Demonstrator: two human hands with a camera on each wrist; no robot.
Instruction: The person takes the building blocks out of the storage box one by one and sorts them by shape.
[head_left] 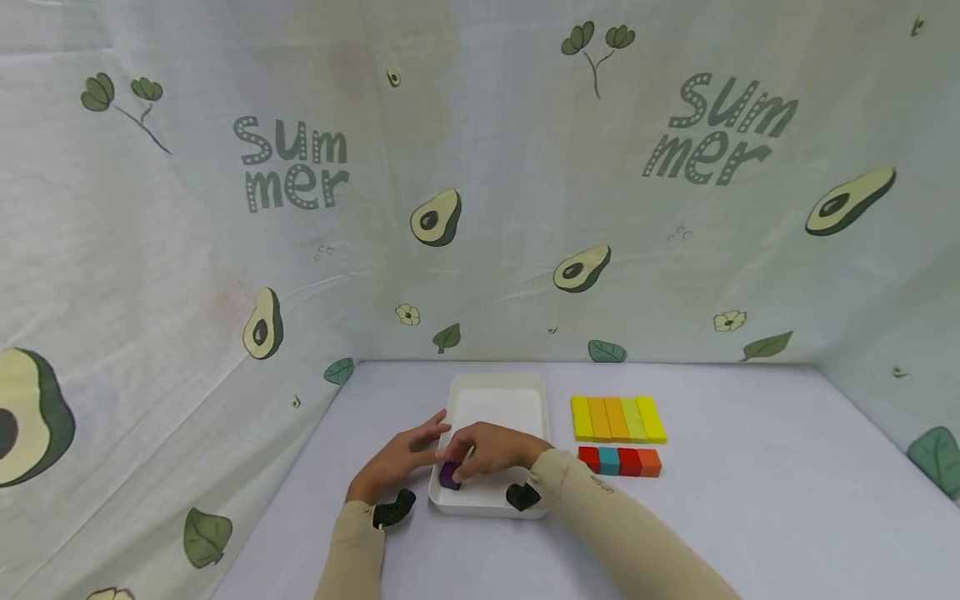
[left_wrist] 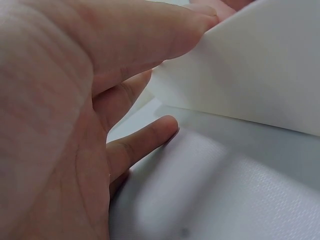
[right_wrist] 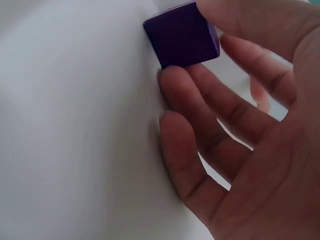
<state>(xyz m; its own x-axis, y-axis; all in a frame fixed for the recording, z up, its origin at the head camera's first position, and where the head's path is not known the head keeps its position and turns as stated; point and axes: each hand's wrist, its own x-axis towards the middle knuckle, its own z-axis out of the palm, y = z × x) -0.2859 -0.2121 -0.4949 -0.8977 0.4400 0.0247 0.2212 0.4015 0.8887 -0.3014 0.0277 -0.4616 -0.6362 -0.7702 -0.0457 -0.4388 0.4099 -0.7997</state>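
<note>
Inside a white tray (head_left: pixel 498 402), near its front left corner, my right hand (head_left: pixel 491 447) pinches a purple cube (head_left: pixel 450 476). The right wrist view shows the thumb on one side of the purple cube (right_wrist: pixel 182 37) and fingertips at its other sides, close over the tray floor. My left hand (head_left: pixel 397 462) rests at the tray's left side with its fingers extended. In the left wrist view, the thumb lies at the top of the tray wall (left_wrist: pixel 250 70), while the lower fingers reach along the table outside it.
Right of the tray lies a row of yellow and orange strips (head_left: pixel 618 419). In front of them sits a row of red, blue and orange cubes (head_left: pixel 628 462). A patterned cloth (head_left: pixel 495 167) hangs behind the white table (head_left: pixel 757 467) and along its sides.
</note>
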